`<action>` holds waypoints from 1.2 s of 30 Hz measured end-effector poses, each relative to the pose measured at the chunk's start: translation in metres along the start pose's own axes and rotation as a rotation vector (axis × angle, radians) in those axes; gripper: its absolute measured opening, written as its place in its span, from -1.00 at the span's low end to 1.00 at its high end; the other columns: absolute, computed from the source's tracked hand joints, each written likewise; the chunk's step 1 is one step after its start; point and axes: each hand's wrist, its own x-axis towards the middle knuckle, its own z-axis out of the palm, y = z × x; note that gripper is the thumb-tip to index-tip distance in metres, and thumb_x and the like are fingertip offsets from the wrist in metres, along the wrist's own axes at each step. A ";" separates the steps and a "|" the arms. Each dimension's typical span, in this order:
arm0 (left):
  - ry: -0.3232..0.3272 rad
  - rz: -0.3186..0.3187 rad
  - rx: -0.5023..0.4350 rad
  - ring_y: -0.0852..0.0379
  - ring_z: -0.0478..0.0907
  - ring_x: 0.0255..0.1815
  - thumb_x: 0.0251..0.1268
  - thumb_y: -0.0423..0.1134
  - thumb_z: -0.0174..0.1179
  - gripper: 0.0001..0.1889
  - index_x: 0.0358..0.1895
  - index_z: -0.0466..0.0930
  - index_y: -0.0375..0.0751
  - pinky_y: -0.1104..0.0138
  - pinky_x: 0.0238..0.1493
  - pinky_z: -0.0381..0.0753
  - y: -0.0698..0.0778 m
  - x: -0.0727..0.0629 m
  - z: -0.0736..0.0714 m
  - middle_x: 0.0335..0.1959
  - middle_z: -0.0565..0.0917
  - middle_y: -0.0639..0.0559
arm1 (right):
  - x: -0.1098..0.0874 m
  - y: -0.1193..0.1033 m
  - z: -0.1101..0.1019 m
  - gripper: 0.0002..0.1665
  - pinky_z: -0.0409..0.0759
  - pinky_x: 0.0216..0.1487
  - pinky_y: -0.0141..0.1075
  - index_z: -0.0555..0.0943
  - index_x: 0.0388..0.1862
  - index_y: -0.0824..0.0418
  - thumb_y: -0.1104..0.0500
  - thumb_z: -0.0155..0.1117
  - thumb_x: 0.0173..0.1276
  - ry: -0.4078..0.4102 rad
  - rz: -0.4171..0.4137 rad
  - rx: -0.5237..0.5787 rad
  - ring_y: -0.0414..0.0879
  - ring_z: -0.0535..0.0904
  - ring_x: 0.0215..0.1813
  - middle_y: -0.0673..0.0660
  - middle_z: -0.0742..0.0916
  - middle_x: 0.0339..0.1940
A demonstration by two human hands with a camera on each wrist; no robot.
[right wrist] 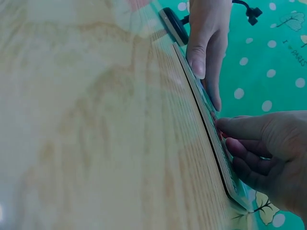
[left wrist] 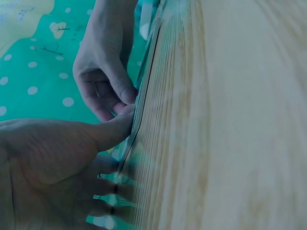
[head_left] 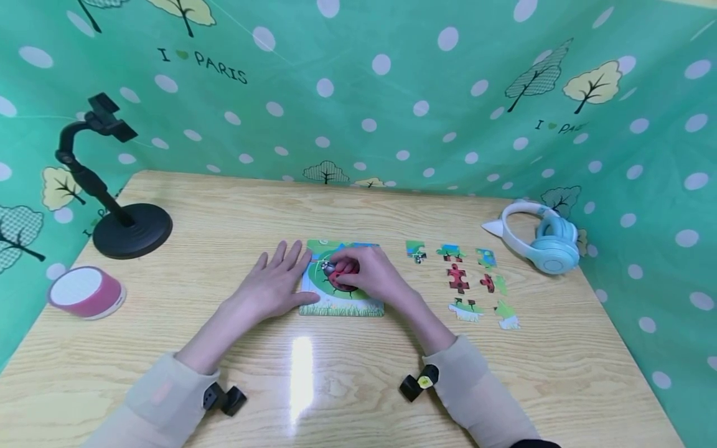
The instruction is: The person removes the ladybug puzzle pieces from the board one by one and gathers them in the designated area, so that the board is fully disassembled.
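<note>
A puzzle board [head_left: 342, 308] with a ladybug picture lies on the table in front of me. My left hand [head_left: 274, 289] has its fingers spread at the board's left side, thumb resting on the lower left edge. Above the ladybug, my right hand [head_left: 372, 274] pinches a small red puzzle piece, mostly hidden by the fingers. In the right wrist view, the thumb and curled fingertips of that right hand [right wrist: 264, 153] are right at the board's surface. Several loose puzzle pieces lie to the right, among them a red one [head_left: 457, 278] and a green-and-blue one [head_left: 486, 257].
Blue cat-ear headphones [head_left: 551, 249] lie at the back right. On the left stand a black phone holder [head_left: 131, 230] and a pink round device [head_left: 86, 292] with a white top. A green dotted cloth [head_left: 358, 93] hangs behind the wooden table [head_left: 235, 205].
</note>
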 end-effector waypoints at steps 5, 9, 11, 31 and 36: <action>0.005 0.001 -0.004 -0.41 -0.17 0.71 0.46 0.23 0.15 -0.06 0.66 0.00 -0.24 -0.39 0.60 -0.07 0.000 -0.001 0.000 0.70 -0.05 -0.31 | 0.000 -0.003 0.002 -0.68 0.72 -0.16 -0.44 0.77 0.02 0.20 0.28 0.53 0.27 0.018 0.017 0.008 -0.25 0.73 -0.28 0.04 0.83 -0.29; 0.011 0.005 -0.005 -0.41 -0.17 0.70 0.46 0.23 0.16 -0.06 0.66 0.01 -0.25 -0.39 0.60 -0.06 0.000 -0.001 0.000 0.70 -0.04 -0.32 | 0.000 -0.005 0.003 -0.66 0.73 -0.18 -0.44 0.77 0.02 0.20 0.28 0.54 0.25 0.043 0.043 0.001 -0.26 0.74 -0.29 0.04 0.84 -0.29; 0.012 0.005 -0.005 -0.42 -0.17 0.70 0.46 0.23 0.15 -0.07 0.66 0.01 -0.25 -0.39 0.60 -0.06 0.000 -0.001 0.000 0.70 -0.04 -0.32 | 0.000 -0.006 0.004 -0.65 0.73 -0.17 -0.43 0.77 0.02 0.20 0.28 0.55 0.24 0.057 0.064 0.000 -0.27 0.75 -0.29 0.03 0.85 -0.29; 0.019 0.011 -0.007 -0.43 -0.17 0.70 0.45 0.22 0.17 -0.06 0.66 0.01 -0.27 -0.40 0.59 -0.06 -0.002 0.000 0.003 0.69 -0.03 -0.34 | -0.002 -0.011 0.008 -0.73 0.74 -0.22 -0.43 0.79 -0.13 0.21 0.32 0.59 0.17 0.100 0.173 0.106 -0.21 0.75 -0.31 0.05 0.84 -0.32; 0.018 0.009 -0.013 -0.43 -0.17 0.70 0.45 0.23 0.17 -0.05 0.66 0.00 -0.26 -0.41 0.59 -0.07 -0.001 0.000 0.003 0.69 -0.04 -0.33 | -0.002 -0.010 0.008 -0.72 0.74 -0.21 -0.43 0.78 -0.11 0.21 0.32 0.58 0.18 0.099 0.170 0.109 -0.22 0.75 -0.31 0.04 0.83 -0.30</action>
